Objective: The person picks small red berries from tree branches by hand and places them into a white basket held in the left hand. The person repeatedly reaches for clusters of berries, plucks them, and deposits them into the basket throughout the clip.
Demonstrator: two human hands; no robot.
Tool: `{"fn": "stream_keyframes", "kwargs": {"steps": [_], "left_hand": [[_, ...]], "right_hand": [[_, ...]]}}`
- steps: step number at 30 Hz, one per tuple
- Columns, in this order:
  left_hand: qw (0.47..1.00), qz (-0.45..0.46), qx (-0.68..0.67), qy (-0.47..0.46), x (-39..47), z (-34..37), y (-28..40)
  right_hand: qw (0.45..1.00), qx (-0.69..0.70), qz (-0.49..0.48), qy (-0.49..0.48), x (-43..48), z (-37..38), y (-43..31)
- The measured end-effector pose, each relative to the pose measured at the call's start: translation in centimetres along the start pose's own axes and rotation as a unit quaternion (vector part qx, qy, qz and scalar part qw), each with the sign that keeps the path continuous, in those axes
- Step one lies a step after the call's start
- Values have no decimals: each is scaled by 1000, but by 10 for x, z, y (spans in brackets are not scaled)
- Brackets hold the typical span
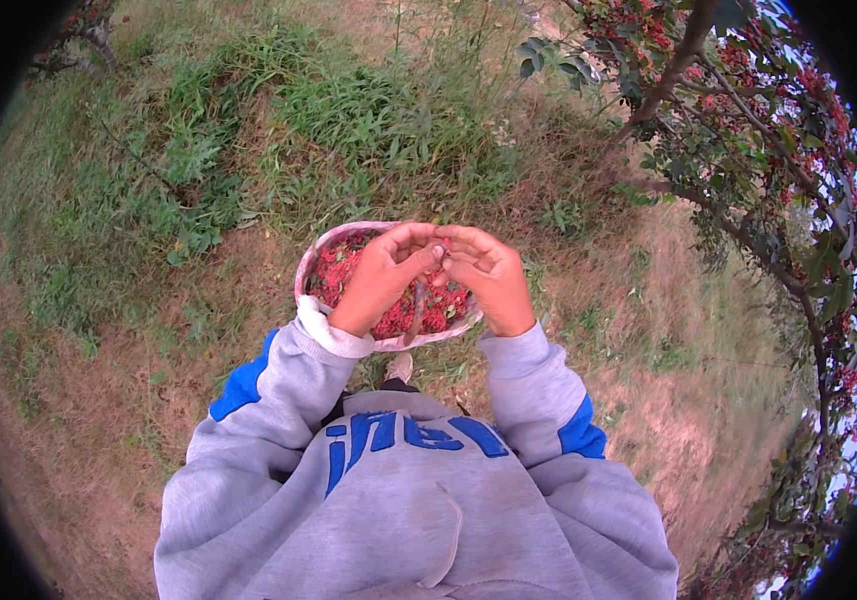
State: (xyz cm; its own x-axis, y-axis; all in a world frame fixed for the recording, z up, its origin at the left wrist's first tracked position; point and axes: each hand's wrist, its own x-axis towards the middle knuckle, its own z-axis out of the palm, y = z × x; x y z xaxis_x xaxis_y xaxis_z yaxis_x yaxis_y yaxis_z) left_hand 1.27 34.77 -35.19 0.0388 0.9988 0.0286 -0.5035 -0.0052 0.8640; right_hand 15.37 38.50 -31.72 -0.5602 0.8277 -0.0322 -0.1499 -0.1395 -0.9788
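Observation:
My left hand (387, 277) and my right hand (494, 281) meet at the fingertips above an oval basket (307, 259) with a pale pink-and-white rim. Between the thumbs and fingers is a small red berry sprig (445, 244), mostly hidden by the fingers. Both hands appear to pinch it. Clusters of small red berries (334, 274), like Sichuan pepper, fill the basket, with some green leaves among them. A brown stick-like handle (415, 315) crosses the basket below my fingers.
At the right, a tree with red berry clusters (822, 101) spreads thorny-looking branches (743, 232) close by. Green weeds (376, 120) and dry grass (241, 300) cover the ground ahead. Another branch (102, 45) shows at the upper left. A shoe (400, 367) is under the basket's near edge.

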Motion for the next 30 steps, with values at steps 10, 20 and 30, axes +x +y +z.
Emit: {"fn": "stream_keyframes", "kwargs": {"steps": [10, 20, 30], "left_hand": [[893, 243, 363, 105, -8, -3, 15], [881, 246, 392, 96, -10, -6, 9], [871, 80, 480, 58, -13, -64, -51]], "right_hand": [[996, 62, -14, 58, -2, 19, 14], [977, 112, 1, 184, -14, -10, 13], [749, -497, -89, 429, -97, -213, -31]]}}
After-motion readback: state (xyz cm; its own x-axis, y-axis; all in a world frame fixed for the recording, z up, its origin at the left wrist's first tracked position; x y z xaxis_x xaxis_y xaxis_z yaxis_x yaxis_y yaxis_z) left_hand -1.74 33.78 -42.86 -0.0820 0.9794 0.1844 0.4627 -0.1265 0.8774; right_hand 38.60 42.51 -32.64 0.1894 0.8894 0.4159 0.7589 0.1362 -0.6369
